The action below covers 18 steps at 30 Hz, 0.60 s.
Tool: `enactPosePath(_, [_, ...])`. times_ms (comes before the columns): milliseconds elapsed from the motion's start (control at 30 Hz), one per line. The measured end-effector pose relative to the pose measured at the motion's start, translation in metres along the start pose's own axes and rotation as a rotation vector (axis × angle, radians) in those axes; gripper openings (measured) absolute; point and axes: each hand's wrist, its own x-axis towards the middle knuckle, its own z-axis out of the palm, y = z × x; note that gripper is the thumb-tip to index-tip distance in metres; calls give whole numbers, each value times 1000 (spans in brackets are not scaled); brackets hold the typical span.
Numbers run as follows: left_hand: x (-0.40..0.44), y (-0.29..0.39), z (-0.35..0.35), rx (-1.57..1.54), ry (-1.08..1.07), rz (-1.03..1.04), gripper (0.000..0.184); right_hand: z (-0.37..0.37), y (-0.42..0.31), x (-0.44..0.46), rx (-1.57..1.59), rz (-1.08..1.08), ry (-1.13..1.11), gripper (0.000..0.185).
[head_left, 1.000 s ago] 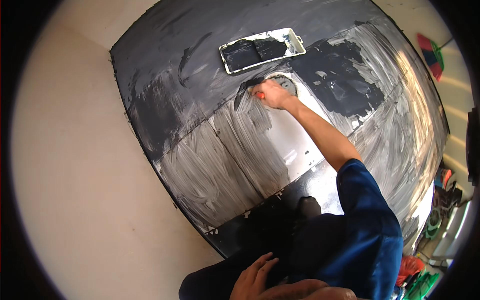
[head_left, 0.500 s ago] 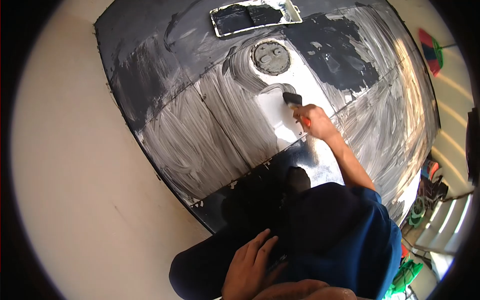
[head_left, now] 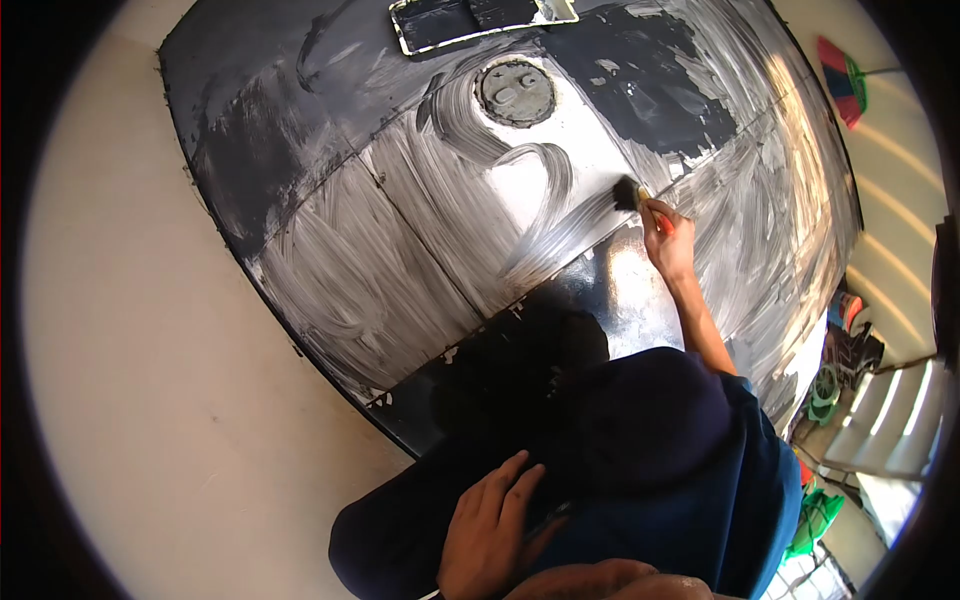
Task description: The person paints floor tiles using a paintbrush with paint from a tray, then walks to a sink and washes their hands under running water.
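Note:
My right hand [head_left: 672, 240] grips a paintbrush [head_left: 628, 194] with dark bristles and a partly red handle. The bristles press on a white floor tile [head_left: 600, 150], at the right end of a fresh grey streak. Just beyond is a round grey drain cover [head_left: 516, 93] with white floor around it. Thin, streaky dark paint [head_left: 350, 250] covers the tiles to the left and right. My left hand [head_left: 487, 525] rests on my dark-clothed leg, fingers extended, holding nothing.
A white-rimmed paint tray [head_left: 405, 40] with black paint lies at the far edge. A plain beige wall [head_left: 130, 330] runs along the left. On the right are a red and green broom head [head_left: 845, 80], a green bag [head_left: 815, 520] and several jumbled items.
My right hand has swept the brush down and then right, leaving a curved grey stroke over the white tile. My left hand stays on the leg. The view has shifted slightly.

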Motion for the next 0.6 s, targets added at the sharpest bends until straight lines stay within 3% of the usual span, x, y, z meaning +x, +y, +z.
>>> enactPosePath(67, [-1, -2, 3, 22, 16, -2, 67, 19, 7, -7, -226, -203, 159, 14])
enactPosePath(100, [-2, -2, 4, 19, 5, 0, 68, 33, 11, -20, -190, -133, -30, 15])
enactPosePath(133, [-2, -4, 4, 17, -5, 4, 69, 63, 29, -38, -287, -447, 81, 21])
enactPosePath(167, [-1, -5, 4, 18, -15, 9, 70, 73, 20, -55, -329, -475, -18, 26])
enactPosePath(267, [0, -6, 2, 6, -60, 12, 71, 70, -42, -77, 178, -342, -259, 19])
enactPosePath(300, [0, -6, 2, 15, -68, 16, 71, 75, -48, -78, 294, -414, -336, 14])
enactPosePath(367, [2, -6, 2, 31, -73, 26, 72, 68, -65, -65, 519, -118, -653, 15])
enactPosePath(433, [1, -7, 6, 39, -90, 27, 72, 79, -34, -41, 829, 32, -492, 20])
enactPosePath(500, [-1, -10, 6, 60, -107, 28, 72, 67, -2, -7, 901, 53, -129, 24])
enactPosePath(567, [-3, -13, 8, 74, -118, 40, 72, 38, 15, 17, 372, 136, 204, 21])
enactPosePath(600, [-2, -12, 7, 56, -118, 32, 71, 33, 23, 29, 208, 61, 267, 19])
